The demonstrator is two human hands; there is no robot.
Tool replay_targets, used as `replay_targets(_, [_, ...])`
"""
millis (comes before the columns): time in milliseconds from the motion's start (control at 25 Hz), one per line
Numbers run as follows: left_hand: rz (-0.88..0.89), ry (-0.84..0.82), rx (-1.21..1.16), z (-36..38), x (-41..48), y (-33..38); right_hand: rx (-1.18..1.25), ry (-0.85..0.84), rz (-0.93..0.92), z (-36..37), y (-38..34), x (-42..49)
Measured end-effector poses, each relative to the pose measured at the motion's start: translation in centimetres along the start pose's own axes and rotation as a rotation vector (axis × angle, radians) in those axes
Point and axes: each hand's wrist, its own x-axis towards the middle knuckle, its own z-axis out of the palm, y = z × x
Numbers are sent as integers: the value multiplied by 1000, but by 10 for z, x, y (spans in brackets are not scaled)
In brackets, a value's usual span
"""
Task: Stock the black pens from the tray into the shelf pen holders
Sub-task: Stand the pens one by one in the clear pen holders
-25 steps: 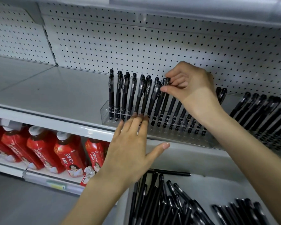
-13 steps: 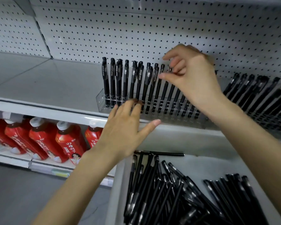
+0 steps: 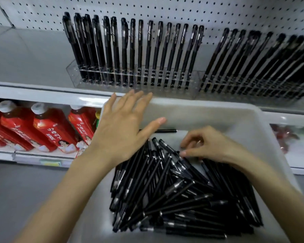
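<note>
A grey tray [image 3: 240,120] below the shelf holds a loose pile of black pens [image 3: 174,193]. One lone pen [image 3: 165,131] lies along the tray's far wall. On the shelf, a clear pen holder [image 3: 133,79] carries a row of upright black pens [image 3: 130,48], and a second holder [image 3: 253,88] to its right is also filled. My left hand [image 3: 125,128] hovers with straight, spread fingers over the tray's far left corner. My right hand [image 3: 211,146] reaches down onto the top of the pile, fingers loosely curled, fingertips touching the pens but gripping none that I can see.
White pegboard [image 3: 182,11] backs the grey shelf [image 3: 33,55]. Red bottles [image 3: 47,128] with white caps lie on the lower shelf at the left. A reddish packet [image 3: 286,137] sits at the lower right. Grey floor is below left.
My right hand left the pens in the holder and dropped into the tray. My left hand came off the holder's front to the tray's corner. My view tilted down.
</note>
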Motion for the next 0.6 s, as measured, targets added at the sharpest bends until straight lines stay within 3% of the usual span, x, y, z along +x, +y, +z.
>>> replay_targets(400, [-17,4,-59,-1,1,6,-96,-30,2,11,6,3])
replay_targets(600, [-77,78,-316,-9,3,7,296,116,-85,-23,-29,-15])
